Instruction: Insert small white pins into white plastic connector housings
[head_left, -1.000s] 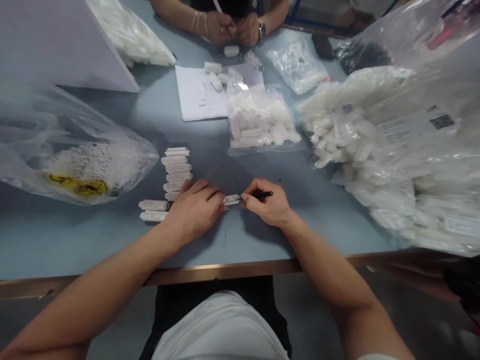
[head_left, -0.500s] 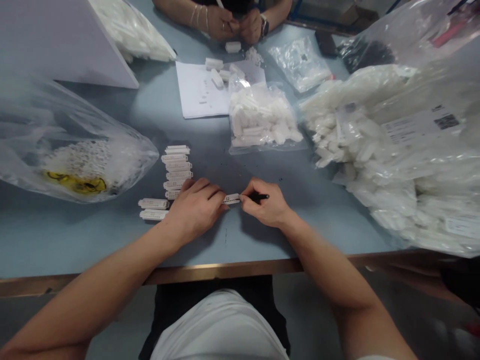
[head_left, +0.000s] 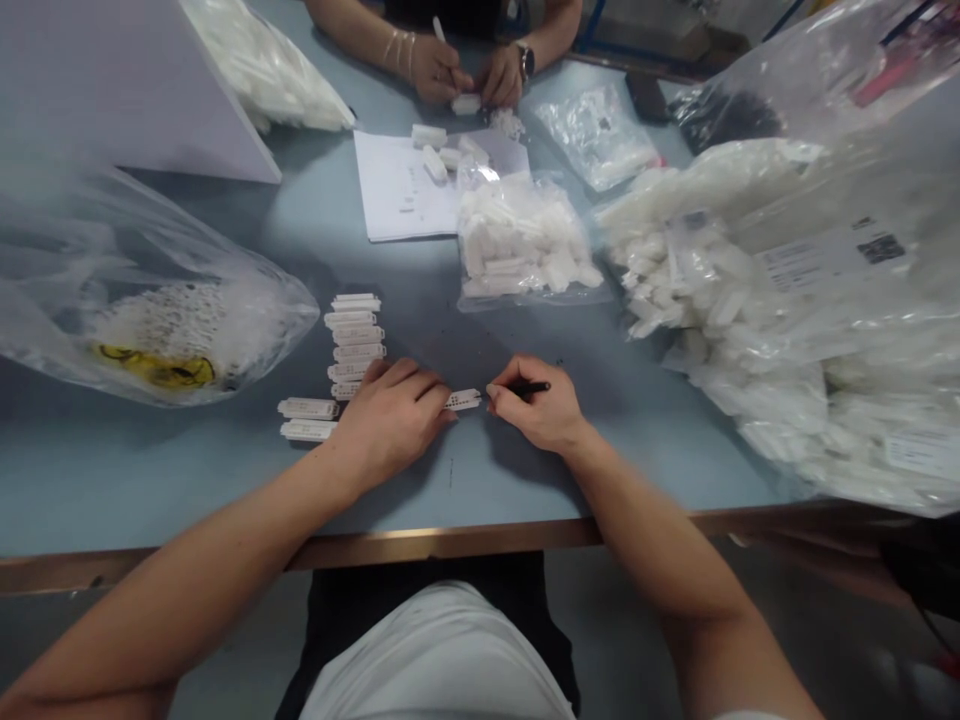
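Note:
My left hand (head_left: 397,410) is closed on a narrow white plastic strip with small dark slots (head_left: 463,400), keeping it against the table; its left part is hidden under my fingers. In a pinch, my right hand (head_left: 536,402) holds a thin black tool (head_left: 529,387), perhaps a pen or tweezers; its tip is too small to make out. The fingertips of that hand are just off the strip's right end. To the left of my left hand lies a column of similar white plastic strips (head_left: 358,336), with two more (head_left: 308,408) beside my wrist.
Clear bags of white parts (head_left: 525,235) stand ahead and at right (head_left: 787,330). Another bag (head_left: 161,330), holding small pieces and something yellow, lies left. Across the table, a co-worker's hands (head_left: 469,75) work over a white piece near a paper sheet (head_left: 386,190).
My right hand has drawn slightly right, away from the strip, with the black tool. My left hand stays put. The co-worker's hands have moved apart and down over a white piece.

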